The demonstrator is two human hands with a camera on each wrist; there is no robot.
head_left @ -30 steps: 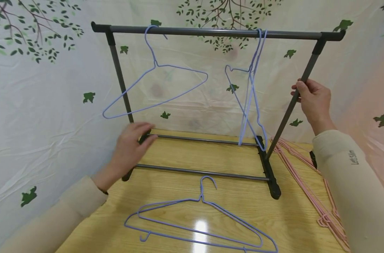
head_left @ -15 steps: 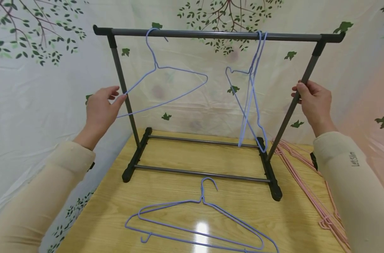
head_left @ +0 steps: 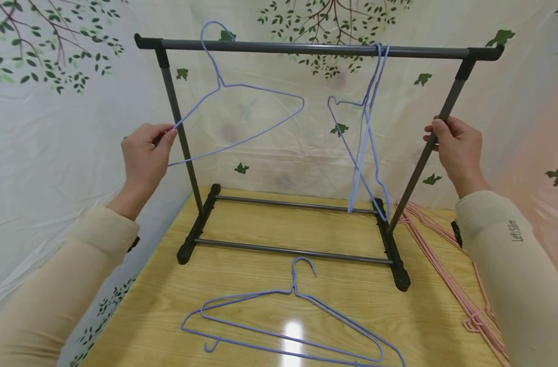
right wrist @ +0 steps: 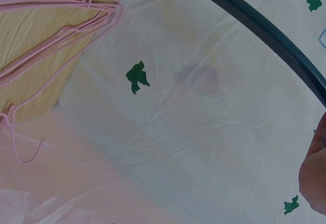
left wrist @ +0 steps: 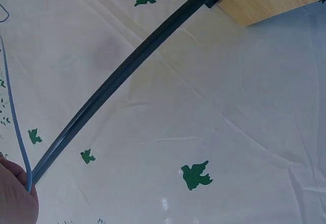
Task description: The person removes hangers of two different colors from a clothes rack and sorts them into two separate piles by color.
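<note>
My left hand (head_left: 146, 155) pinches the left shoulder of a blue wire hanger (head_left: 260, 90) between thumb and fingers. The hanger's hook arches well above the top bar of a dark clothes rack (head_left: 306, 48), its tip behind the bar. In the left wrist view, the pinched wire (left wrist: 15, 122) runs beside the rack's left post (left wrist: 122, 76). On the other side my right hand (head_left: 460, 150) grips the right post (head_left: 450, 97), thumb in front. The hanger's lower left corner is hidden behind my left hand.
Blue hangers (head_left: 375, 102) hang close together near the bar's right end. More blue hangers (head_left: 294, 278) lie overlapping on the wooden table (head_left: 242, 285) before the rack. Pink hangers (head_left: 437, 272) lie in a bundle at the right. A leaf-printed cloth (head_left: 279, 153) stands behind.
My left hand has risen from the rack's base to the hanging blue hanger and taken hold of it. The hanger's hook has lifted off the bar. My right hand stays on the post.
</note>
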